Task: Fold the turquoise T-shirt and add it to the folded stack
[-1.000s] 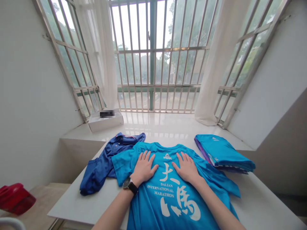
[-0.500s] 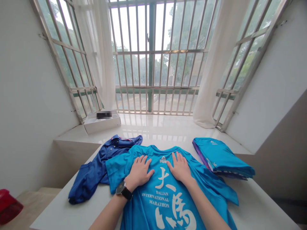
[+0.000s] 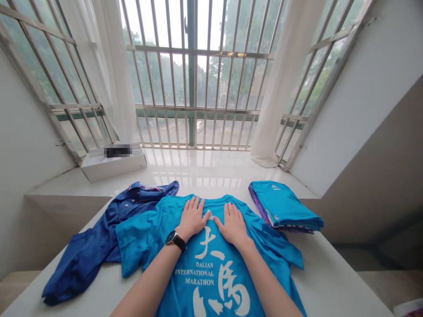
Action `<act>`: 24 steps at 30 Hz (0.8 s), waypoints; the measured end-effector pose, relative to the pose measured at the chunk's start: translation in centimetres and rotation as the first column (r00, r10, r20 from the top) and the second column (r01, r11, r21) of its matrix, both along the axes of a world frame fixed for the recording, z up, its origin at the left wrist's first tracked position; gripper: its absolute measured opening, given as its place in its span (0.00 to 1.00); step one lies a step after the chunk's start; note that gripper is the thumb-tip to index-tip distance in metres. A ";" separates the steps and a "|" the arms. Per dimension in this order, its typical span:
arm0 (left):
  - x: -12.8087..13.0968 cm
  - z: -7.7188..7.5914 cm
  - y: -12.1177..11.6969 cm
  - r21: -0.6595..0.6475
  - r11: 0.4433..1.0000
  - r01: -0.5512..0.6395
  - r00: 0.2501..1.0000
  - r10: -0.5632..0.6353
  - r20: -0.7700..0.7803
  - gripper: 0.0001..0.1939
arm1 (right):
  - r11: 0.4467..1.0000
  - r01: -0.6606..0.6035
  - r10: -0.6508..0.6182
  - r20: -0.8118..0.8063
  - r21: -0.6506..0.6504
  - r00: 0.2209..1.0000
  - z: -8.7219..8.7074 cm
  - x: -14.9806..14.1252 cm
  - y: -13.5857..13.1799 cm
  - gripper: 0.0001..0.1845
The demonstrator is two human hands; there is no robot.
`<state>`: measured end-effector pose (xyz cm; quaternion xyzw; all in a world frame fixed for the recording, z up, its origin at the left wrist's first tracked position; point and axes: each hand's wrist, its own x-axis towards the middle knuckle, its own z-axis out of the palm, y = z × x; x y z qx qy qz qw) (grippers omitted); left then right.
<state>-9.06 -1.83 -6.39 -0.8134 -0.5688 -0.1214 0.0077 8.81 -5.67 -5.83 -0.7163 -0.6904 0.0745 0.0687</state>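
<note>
A bright blue T-shirt [image 3: 198,255] with white lettering lies spread out in front of me, its neckline at the far side. My left hand [image 3: 193,218] rests flat on the shirt's upper left, fingers stretched toward the collar; a dark watch [image 3: 176,240] is on that wrist. On the upper right of the same shirt lies my right hand [image 3: 232,223], palm down with the fingers out. The two thumbs come close together over the small logo, partly covering it. Neither hand grips the cloth.
A dark blue polo shirt [image 3: 109,224] lies rumpled on the left, partly beneath the T-shirt's sleeve. Folded shirts [image 3: 284,207] are stacked at the right. A white box [image 3: 114,167] sits on the sill [image 3: 194,165] behind, before a barred window and white curtains [image 3: 267,110].
My hands have slid a little toward the collar and the thumbs have come closer together. The camera view has shifted, so the window and clothes appear farther left or lower.
</note>
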 end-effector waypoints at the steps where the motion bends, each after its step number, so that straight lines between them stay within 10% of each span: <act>1: -0.1 -0.2 0.1 0.005 1.000 -0.019 1.000 0.019 -0.003 0.35 | 1.000 0.002 -0.002 -0.005 0.003 1.000 0.1 0.2 0.0 0.46; 24: -0.1 0.7 -0.6 -0.035 0.982 0.186 0.982 -0.185 0.044 0.31 | 1.000 -0.005 0.005 -0.005 -0.030 1.000 0.8 1.4 0.0 0.40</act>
